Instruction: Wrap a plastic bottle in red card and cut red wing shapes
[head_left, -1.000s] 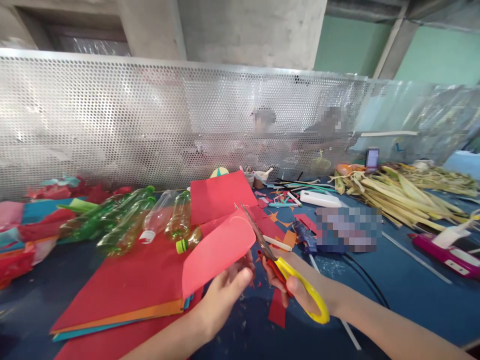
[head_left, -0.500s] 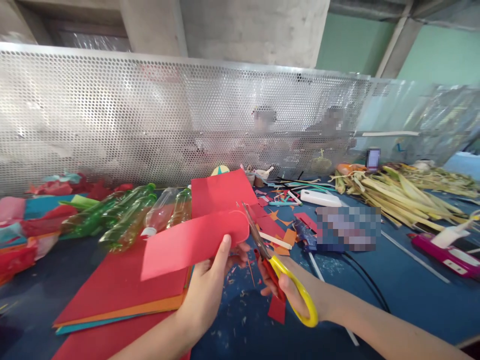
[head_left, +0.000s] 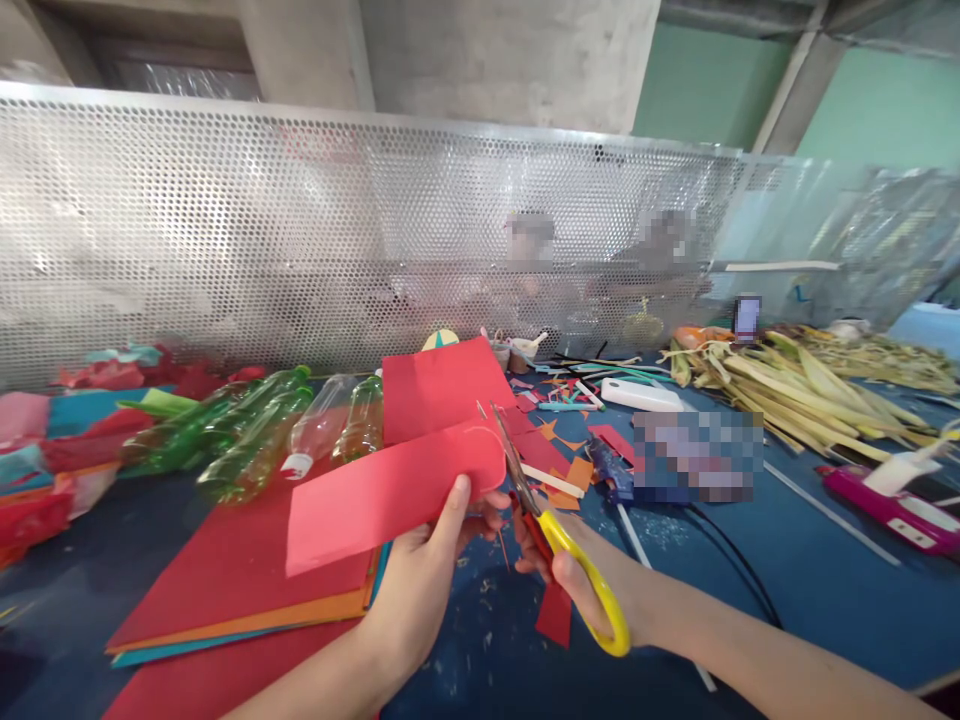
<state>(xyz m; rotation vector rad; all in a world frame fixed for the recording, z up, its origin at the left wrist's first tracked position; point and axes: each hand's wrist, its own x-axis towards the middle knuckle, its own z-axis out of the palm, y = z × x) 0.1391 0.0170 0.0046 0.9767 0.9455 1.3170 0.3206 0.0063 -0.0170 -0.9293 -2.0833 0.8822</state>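
A strip of red paper (head_left: 375,490) with one rounded end is pinched in my left hand (head_left: 427,570), thumb on its front face. My right hand (head_left: 585,575) grips a pair of scissors (head_left: 577,570) with a yellow handle loop and a red one. Their slightly parted blades stand at the rounded right end of the strip. Below the strip lies a stack of red, orange and blue sheets (head_left: 247,580). Behind it, another red sheet (head_left: 442,390) rests on the table.
Several plastic bottles (head_left: 255,440) lie left of centre. Orange and red paper scraps (head_left: 574,480) and a blue glue gun (head_left: 611,470) are right of my hands. Dried husks (head_left: 795,390) and a magenta power strip (head_left: 892,510) lie farther right. A perforated metal screen (head_left: 300,240) stands behind.
The strip and both hands have shifted slightly, the strip a little right and down. The blades have tilted slightly at the strip's rounded end.
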